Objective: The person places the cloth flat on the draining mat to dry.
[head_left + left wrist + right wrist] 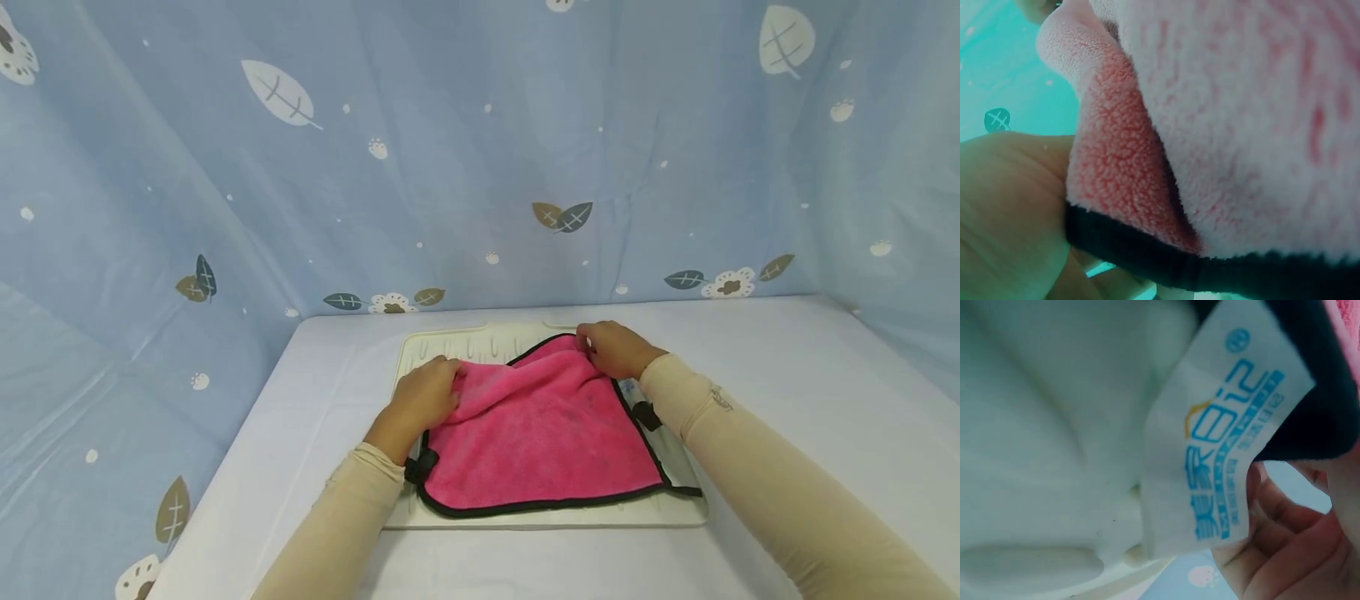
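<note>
A pink plush cleaning cloth with black edging lies over a cream ridged tray, its upper part lifted and creased between both hands. My left hand pinches the cloth at its upper left edge; close up in the left wrist view, the black border runs past the thumb. At the far upper right corner my right hand grips the same cloth. In the right wrist view a white label with blue print hangs from the dark edging beside the right fingers.
The tray stands on a white-covered table. Behind and to the left hangs a blue curtain with leaf prints. Black bands circle the wrists over cream sleeves.
</note>
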Demonstrator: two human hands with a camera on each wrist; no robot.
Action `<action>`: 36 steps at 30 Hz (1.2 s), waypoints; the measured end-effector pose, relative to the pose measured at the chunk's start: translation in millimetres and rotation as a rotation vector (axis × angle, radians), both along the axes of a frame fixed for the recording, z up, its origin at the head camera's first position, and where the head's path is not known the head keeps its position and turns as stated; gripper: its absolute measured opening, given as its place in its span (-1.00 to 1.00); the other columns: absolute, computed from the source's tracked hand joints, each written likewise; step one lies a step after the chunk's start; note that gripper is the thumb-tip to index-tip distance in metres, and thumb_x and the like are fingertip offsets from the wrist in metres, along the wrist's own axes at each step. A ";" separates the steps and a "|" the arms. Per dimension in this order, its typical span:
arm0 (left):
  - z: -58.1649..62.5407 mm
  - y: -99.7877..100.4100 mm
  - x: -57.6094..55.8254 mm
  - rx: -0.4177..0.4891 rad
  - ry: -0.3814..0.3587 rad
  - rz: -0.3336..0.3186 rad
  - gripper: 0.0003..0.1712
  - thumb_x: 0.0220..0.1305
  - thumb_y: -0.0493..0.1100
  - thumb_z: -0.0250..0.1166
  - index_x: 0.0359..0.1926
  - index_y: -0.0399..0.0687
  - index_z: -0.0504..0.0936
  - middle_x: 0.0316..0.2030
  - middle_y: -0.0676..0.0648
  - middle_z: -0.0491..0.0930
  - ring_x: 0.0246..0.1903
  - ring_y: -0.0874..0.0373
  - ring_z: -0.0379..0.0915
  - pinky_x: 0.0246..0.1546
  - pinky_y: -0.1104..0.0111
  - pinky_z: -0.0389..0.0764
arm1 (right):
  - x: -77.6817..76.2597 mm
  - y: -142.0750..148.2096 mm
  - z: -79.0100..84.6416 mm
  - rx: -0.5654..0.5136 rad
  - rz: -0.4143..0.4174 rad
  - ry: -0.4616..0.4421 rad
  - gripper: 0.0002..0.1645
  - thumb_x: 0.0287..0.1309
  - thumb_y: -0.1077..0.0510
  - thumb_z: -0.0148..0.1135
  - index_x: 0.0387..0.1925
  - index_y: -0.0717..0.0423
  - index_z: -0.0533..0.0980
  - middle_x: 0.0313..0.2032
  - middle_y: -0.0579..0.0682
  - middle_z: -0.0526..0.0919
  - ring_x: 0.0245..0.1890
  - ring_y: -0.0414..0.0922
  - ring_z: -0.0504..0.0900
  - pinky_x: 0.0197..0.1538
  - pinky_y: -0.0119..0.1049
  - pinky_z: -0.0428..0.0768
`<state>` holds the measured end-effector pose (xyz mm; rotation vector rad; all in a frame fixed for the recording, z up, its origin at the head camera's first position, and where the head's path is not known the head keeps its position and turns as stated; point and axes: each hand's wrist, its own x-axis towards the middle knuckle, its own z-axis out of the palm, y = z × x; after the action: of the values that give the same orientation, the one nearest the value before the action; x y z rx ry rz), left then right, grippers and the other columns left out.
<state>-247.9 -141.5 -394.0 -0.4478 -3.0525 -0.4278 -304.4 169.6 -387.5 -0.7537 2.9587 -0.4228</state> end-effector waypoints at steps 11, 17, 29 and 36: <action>1.2 -4.1 -2.8 0.036 -0.021 -0.034 -0.53 0.17 -0.38 0.22 0.11 0.02 0.61 -0.07 -0.10 0.62 -0.14 -0.06 0.62 -0.13 0.05 0.62 | 0.8 2.4 2.1 -0.041 -0.033 0.106 -0.85 0.08 0.39 0.15 -0.33 0.13 0.53 -0.39 0.05 0.50 -0.35 -0.05 0.48 -0.20 -0.14 0.53; 1.6 -5.4 -2.3 0.034 0.050 -0.029 -0.57 0.18 -0.40 0.18 0.02 0.04 0.68 -0.16 -0.08 0.60 -0.25 -0.08 0.62 -0.21 0.07 0.63 | 6.5 5.0 4.4 -0.103 -0.051 0.207 -0.77 0.07 0.47 0.11 -0.34 0.21 0.64 -0.33 0.13 0.52 -0.33 -0.02 0.53 -0.18 -0.10 0.59; 5.0 -4.0 -2.3 0.063 0.132 -0.026 -0.47 0.17 -0.43 0.16 0.12 0.02 0.69 -0.03 -0.12 0.69 -0.03 -0.11 0.62 -0.02 0.05 0.61 | 12.8 4.3 8.0 -0.113 -0.099 0.296 -0.74 0.15 0.49 0.11 -0.30 0.27 0.70 -0.30 0.17 0.71 -0.22 0.06 0.65 -0.06 -0.05 0.64; 5.9 -3.5 -3.2 0.099 0.238 0.014 -0.47 0.26 -0.40 0.09 0.21 -0.02 0.63 0.19 -0.11 0.61 0.09 -0.16 0.59 -0.03 -0.03 0.62 | 14.1 7.0 3.2 -0.113 -0.111 0.399 -0.70 0.17 0.50 0.11 -0.14 0.36 0.69 -0.10 0.31 0.66 -0.05 0.23 0.62 0.07 0.01 0.63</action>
<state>-251.2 -145.0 -388.2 -0.4378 -2.7900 -0.4843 -290.3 176.7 -384.4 -0.7657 3.3862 -0.5036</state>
